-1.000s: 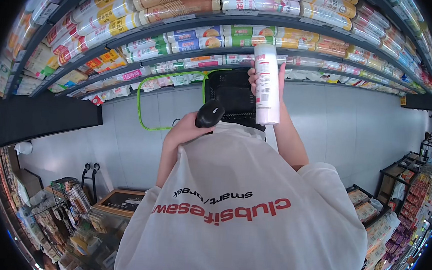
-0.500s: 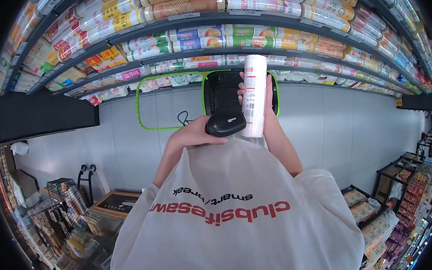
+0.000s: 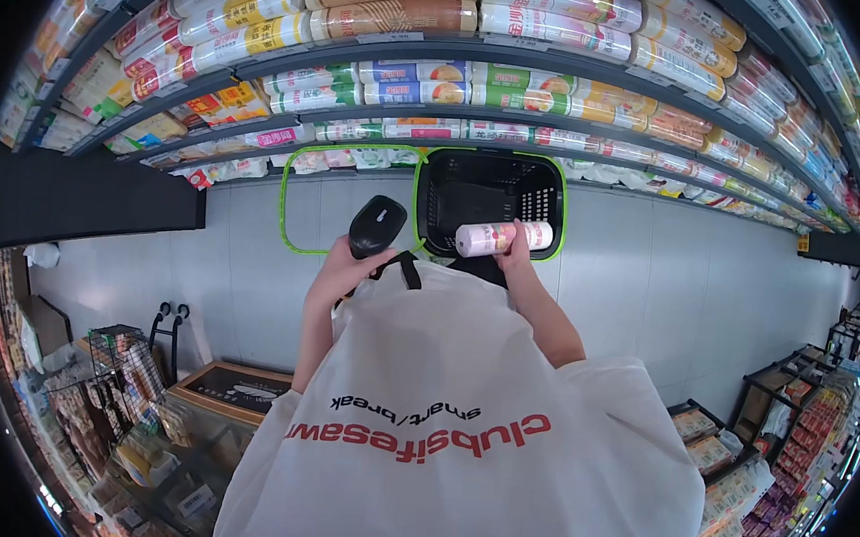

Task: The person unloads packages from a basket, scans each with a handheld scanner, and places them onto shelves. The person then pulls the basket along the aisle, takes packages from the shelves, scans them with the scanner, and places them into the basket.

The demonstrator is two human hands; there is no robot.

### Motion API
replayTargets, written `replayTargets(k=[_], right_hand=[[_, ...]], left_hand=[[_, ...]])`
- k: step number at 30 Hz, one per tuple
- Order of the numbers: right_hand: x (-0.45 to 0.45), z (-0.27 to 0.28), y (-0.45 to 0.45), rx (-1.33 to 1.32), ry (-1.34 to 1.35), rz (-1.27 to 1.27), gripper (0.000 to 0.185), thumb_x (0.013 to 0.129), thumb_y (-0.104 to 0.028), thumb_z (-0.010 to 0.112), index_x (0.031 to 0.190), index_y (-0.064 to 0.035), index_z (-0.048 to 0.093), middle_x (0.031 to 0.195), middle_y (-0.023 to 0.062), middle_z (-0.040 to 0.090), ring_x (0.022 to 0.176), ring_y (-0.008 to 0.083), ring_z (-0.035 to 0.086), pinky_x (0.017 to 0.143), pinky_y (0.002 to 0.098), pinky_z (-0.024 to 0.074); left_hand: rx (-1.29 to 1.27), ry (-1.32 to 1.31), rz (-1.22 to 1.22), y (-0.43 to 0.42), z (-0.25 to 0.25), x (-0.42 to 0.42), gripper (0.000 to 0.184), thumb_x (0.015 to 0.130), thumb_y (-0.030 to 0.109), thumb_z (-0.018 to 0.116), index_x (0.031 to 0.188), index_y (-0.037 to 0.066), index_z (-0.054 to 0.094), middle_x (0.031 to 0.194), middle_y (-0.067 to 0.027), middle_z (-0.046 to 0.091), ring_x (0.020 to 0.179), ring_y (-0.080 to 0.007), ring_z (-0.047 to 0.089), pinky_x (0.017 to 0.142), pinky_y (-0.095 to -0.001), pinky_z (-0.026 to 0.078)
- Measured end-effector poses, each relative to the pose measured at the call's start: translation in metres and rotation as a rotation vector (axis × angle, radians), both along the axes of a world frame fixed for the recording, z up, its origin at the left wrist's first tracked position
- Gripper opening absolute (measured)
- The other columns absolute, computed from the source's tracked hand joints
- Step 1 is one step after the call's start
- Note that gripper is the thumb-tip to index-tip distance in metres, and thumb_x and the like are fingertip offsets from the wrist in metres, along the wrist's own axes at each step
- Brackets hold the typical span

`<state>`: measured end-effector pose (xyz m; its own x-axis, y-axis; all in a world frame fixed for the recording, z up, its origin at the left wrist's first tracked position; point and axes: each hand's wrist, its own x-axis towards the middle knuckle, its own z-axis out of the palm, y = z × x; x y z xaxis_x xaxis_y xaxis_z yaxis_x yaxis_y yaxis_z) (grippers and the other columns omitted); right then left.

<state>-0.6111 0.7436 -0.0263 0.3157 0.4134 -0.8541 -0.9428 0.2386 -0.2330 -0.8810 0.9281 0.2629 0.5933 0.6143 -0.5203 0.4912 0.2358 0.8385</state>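
My left hand [image 3: 329, 279] is closed around a black handheld barcode scanner [image 3: 377, 225], its rounded head tilted up and away from me. In my right hand [image 3: 518, 252] lies a pink and white cylindrical noodle pack [image 3: 482, 239], gripped near its right end and turned sideways. The pack is over the near side of a black shopping basket [image 3: 471, 187] with a bright green rim. Inside the basket I see only the dark floor and slotted walls. A green loop handle [image 3: 284, 198] extends from the basket's left side.
Beyond the basket, curved-looking shelves [image 3: 455, 49] hold rows of cylindrical and bagged packs with price tags. Grey floor tiles [image 3: 670, 255] spread to both sides. Behind me on the left are a wire rack [image 3: 116, 366] and a wooden-edged display case [image 3: 232, 389]; stacked goods [image 3: 734, 479] stand on the right.
The noodle pack has gone from upright before me to sideways and lower, over the basket's near side. My left hand has moved left with the scanner, away from the pack.
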Motion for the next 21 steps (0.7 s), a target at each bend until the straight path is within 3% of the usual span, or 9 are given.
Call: replayTargets(k=[3,4,7,11,13,16,21], right_hand=[[-0.010,-0.059,-0.015,-0.231,0.054,0.001,0.061,0.082,-0.031,0.075,0.131,-0.0103,0.045,0.115,0.0116,0.063,0.103,0.0304,0.066,0.091,0.0553,0.0513],[-0.014,-0.066,-0.014,-0.327,0.065,0.059,0.040,0.091,-0.037,0.063,0.121,-0.0139,0.053,0.112,0.0086,0.066,0.101,0.0278,0.066,0.093,0.0518,0.0503],[-0.022,-0.081,-0.014,-0.396,0.116,0.021,0.042,0.087,-0.034,0.068,0.121,-0.0160,0.052,0.109,0.0073,0.067,0.100,0.0263,0.066,0.092,0.0514,0.0509],[-0.019,-0.059,-0.002,-0.593,0.137,-0.039,0.046,0.082,-0.027,0.075,0.121,-0.0168,0.053,0.113,0.0078,0.060,0.100,0.0287,0.063,0.084,0.0464,0.0562],[-0.022,-0.113,-0.020,-0.465,0.204,-0.025,0.042,0.085,-0.021,0.071,0.122,-0.0135,0.053,0.105,0.0069,0.054,0.090,0.0237,0.059,0.084,0.0432,0.0559],[-0.015,-0.095,-0.015,-0.498,0.049,0.164,0.031,0.090,-0.020,0.065,0.117,-0.0091,0.054,0.105,0.0078,0.055,0.090,0.0200,0.058,0.077,0.0381,0.0560],[0.013,-0.083,-0.025,-0.481,-0.024,0.345,0.022,0.092,-0.019,0.060,0.109,-0.0064,0.057,0.104,0.0074,0.058,0.093,0.0191,0.058,0.081,0.0391,0.0560]], left_hand=[[-0.027,0.135,-0.030,0.002,-0.011,-0.016,0.032,0.080,0.029,0.079,0.083,0.001,0.063,0.064,0.0013,0.058,0.057,-0.0058,0.051,0.052,-0.0243,0.040],[-0.006,0.137,-0.053,0.002,-0.015,-0.019,0.032,0.081,0.030,0.079,0.083,0.002,0.064,0.064,0.0012,0.058,0.057,-0.0057,0.051,0.052,-0.0244,0.040],[-0.029,0.188,-0.025,-0.003,-0.012,-0.015,0.030,0.081,0.029,0.078,0.080,0.002,0.065,0.062,0.0014,0.057,0.055,-0.0061,0.050,0.050,-0.0253,0.039],[-0.039,0.350,-0.048,-0.001,-0.021,-0.008,0.031,0.081,0.030,0.079,0.080,0.002,0.065,0.062,0.0015,0.057,0.054,-0.0060,0.049,0.049,-0.0259,0.039],[-0.059,0.421,-0.062,-0.007,-0.015,-0.004,0.031,0.080,0.030,0.079,0.081,0.002,0.065,0.062,0.0015,0.057,0.055,-0.0059,0.050,0.050,-0.0259,0.040],[-0.052,0.407,-0.012,-0.013,-0.014,0.006,0.031,0.080,0.029,0.079,0.081,0.002,0.064,0.062,0.0018,0.057,0.056,-0.0061,0.050,0.052,-0.0264,0.041],[-0.054,0.346,-0.049,-0.010,-0.019,0.018,0.031,0.079,0.027,0.079,0.083,0.001,0.063,0.064,0.0009,0.057,0.057,-0.0076,0.051,0.053,-0.0270,0.042]])
